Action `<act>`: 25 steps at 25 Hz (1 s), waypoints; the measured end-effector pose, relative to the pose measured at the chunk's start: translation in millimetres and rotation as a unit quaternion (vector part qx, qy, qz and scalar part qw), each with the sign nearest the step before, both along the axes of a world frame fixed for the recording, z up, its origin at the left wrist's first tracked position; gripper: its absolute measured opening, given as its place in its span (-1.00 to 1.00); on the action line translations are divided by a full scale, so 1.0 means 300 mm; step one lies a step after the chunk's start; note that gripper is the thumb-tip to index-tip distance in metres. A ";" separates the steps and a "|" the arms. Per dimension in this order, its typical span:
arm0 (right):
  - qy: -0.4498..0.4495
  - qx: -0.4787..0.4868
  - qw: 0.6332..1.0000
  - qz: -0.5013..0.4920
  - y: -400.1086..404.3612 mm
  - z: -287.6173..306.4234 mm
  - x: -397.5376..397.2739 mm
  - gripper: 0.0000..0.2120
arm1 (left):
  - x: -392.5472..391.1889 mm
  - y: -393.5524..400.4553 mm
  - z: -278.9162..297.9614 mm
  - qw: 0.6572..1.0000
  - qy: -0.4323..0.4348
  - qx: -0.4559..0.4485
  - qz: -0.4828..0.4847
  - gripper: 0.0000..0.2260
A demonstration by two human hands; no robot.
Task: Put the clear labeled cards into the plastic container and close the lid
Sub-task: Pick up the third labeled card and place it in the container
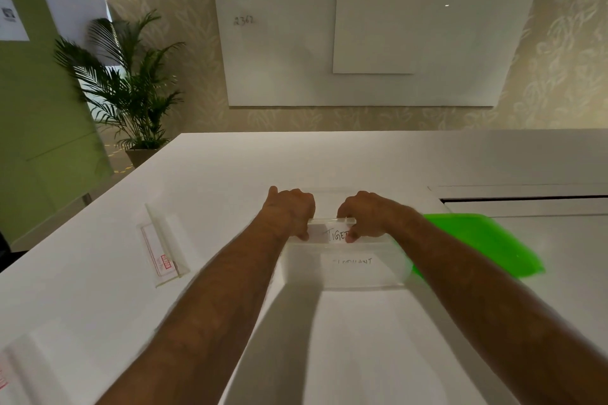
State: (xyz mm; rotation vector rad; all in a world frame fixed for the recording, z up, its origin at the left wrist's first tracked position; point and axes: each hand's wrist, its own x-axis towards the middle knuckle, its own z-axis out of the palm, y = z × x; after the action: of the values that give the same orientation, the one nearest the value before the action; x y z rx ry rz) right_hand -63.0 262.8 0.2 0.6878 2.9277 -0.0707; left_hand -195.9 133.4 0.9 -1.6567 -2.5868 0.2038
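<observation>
A clear plastic container point(399, 268) stands open on the white table in front of me. Both hands hold a clear card point(332, 231) labeled "TIGE.." over the container's far rim; my left hand point(291, 212) grips its left end and my right hand point(363, 214) its right end. Inside the container a second clear card point(353, 262) with a faint handwritten label shows through the wall. The green lid point(487, 242) lies flat on the table just right of the container, partly behind my right forearm.
A clear card holder with a red sticker point(164, 251) lies on the table to the left. Another clear piece with red print point(19, 368) sits at the near left edge. A recessed slot point(526, 199) runs across the table at right. A potted palm point(131, 85) stands beyond the table's left corner.
</observation>
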 end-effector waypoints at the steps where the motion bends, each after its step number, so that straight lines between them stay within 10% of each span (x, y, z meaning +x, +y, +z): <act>1: -0.005 0.001 1.000 0.003 -0.002 -0.005 -0.003 -0.47 | 0.000 0.003 -0.001 1.000 0.002 -0.002 0.000 -0.61; 9: 0.016 -0.020 1.000 -0.009 -0.021 0.016 0.024 -0.44 | 0.005 -0.014 0.002 0.999 -0.024 0.025 -0.010 -0.57; 15: 0.214 0.066 0.974 -0.030 -0.049 0.081 0.056 -0.50 | 0.024 -0.079 0.058 0.976 -0.016 0.214 -0.041 -0.59; 25: 0.343 0.265 0.900 -0.045 -0.163 0.089 0.020 -0.12 | -0.050 -0.287 0.053 0.934 0.167 0.310 0.062 -0.16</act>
State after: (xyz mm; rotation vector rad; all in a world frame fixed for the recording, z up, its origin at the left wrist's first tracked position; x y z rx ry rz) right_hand -57.1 213.9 27.0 1.0488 3.6227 0.6308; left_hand -210.9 47.4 16.7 -1.1226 -2.1768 -0.2791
